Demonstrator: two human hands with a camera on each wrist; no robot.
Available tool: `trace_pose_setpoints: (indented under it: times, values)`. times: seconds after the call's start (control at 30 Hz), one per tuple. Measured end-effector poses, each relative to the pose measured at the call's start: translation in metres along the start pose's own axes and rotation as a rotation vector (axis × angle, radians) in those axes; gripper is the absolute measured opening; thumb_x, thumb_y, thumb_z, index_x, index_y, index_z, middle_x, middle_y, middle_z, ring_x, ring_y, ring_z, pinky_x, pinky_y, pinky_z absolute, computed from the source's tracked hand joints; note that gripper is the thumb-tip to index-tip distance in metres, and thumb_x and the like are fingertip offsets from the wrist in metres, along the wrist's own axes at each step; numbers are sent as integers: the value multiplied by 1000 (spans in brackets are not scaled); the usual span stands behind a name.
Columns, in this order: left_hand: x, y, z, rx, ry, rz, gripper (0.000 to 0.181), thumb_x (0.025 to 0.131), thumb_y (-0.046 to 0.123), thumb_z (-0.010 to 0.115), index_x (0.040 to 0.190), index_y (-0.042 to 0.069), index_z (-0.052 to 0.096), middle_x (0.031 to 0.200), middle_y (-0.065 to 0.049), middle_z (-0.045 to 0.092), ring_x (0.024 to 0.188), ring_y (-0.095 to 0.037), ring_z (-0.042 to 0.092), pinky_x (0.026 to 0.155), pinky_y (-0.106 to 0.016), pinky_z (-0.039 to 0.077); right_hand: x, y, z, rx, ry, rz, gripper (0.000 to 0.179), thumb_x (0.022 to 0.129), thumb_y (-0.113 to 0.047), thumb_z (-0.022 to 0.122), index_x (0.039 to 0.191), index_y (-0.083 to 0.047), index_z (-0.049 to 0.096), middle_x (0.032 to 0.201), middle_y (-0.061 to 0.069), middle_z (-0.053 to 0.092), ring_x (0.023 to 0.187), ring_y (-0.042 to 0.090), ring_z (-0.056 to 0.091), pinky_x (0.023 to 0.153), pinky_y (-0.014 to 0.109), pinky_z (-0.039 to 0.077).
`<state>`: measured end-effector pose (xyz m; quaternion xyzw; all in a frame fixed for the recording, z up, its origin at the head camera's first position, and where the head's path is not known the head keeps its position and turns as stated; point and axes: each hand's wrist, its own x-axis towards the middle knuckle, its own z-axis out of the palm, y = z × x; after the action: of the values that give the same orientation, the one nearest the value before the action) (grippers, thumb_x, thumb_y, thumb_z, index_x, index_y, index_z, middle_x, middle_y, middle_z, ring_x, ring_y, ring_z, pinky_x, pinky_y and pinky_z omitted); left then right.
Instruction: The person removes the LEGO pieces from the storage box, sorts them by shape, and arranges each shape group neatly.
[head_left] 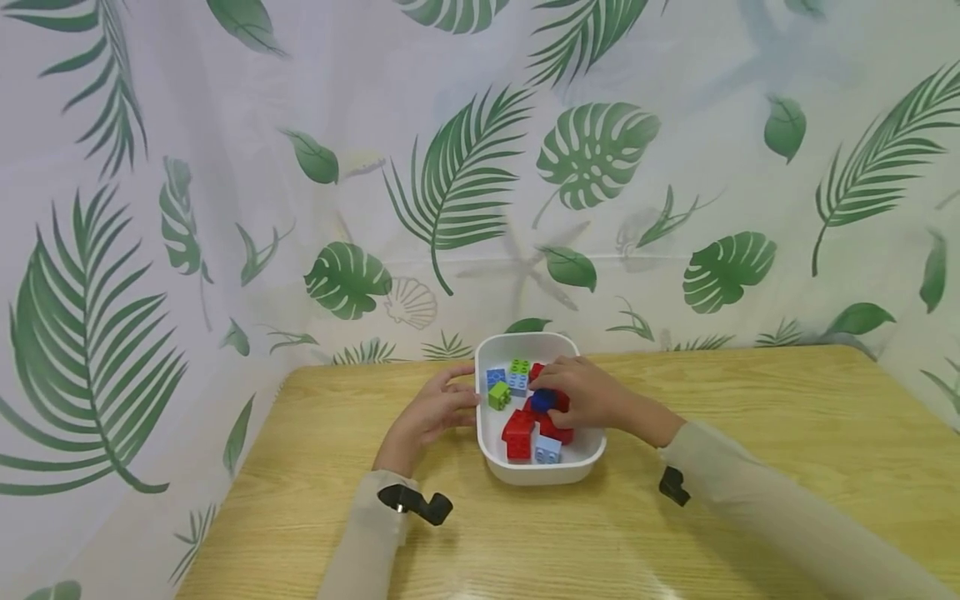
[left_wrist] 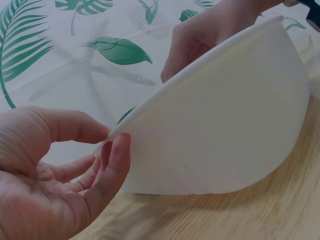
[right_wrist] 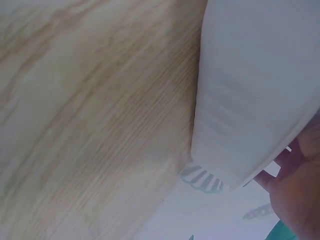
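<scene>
A white plastic tub (head_left: 540, 475) holds several toy building bricks. My right hand (head_left: 588, 392) reaches over its right side and pinches a dark blue brick (head_left: 543, 401) between thumb and fingers, above red bricks (head_left: 518, 433). In the left wrist view the tub wall hides those fingertips. At the tub's left side, my left hand (head_left: 435, 408) touches the outer wall and rim with spread, relaxed fingertips. Around the dark blue brick lie a green brick (head_left: 498, 396), a light blue brick (head_left: 547, 450), a blue brick (head_left: 496, 378) and a green-and-pale-blue pair (head_left: 519, 377).
The tub stands on a wooden table (head_left: 315, 450), close to its back edge. Behind the table hangs a white cloth (head_left: 480, 275) printed with green leaves. Each wrist carries a black camera mount, including the left mount (head_left: 415, 503).
</scene>
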<state>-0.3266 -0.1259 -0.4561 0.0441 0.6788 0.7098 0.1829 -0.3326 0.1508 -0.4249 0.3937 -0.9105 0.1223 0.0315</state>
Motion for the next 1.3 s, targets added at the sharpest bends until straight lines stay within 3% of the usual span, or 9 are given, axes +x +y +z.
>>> trace_pose_setpoints:
  times: [0.3, 0.73, 1.07, 1.3]
  values:
    - [0, -1, -1, 2, 5, 1, 60, 96, 4, 63, 152, 13, 43, 130, -22, 61, 107, -26, 68, 86, -37, 61, 1, -1, 0, -35, 53, -18, 37, 83, -20, 81, 119, -11, 74, 116, 6, 72, 110, 24, 60, 98, 48, 51]
    - [1, 1, 2, 1, -12, 10, 61, 95, 3, 63, 152, 10, 41, 134, -25, 59, 108, -26, 67, 85, -36, 61, -3, -2, -20, -115, 336, -110, 39, 79, -20, 85, 114, -7, 74, 112, 9, 73, 108, 29, 64, 95, 49, 50]
    - [0, 3, 2, 5, 0, 1, 62, 96, 1, 62, 153, 11, 41, 135, -26, 58, 114, -31, 66, 82, -32, 61, -16, 25, -46, -223, 460, -7, 42, 77, -21, 88, 112, -6, 73, 107, 11, 73, 102, 30, 60, 93, 51, 46]
    - [0, 2, 1, 7, 2, -7, 61, 96, 4, 63, 153, 11, 41, 136, -25, 58, 110, -28, 66, 81, -31, 61, -36, 58, -44, -311, 541, 61, 39, 77, -23, 85, 108, -2, 73, 103, 16, 72, 97, 35, 59, 90, 56, 44]
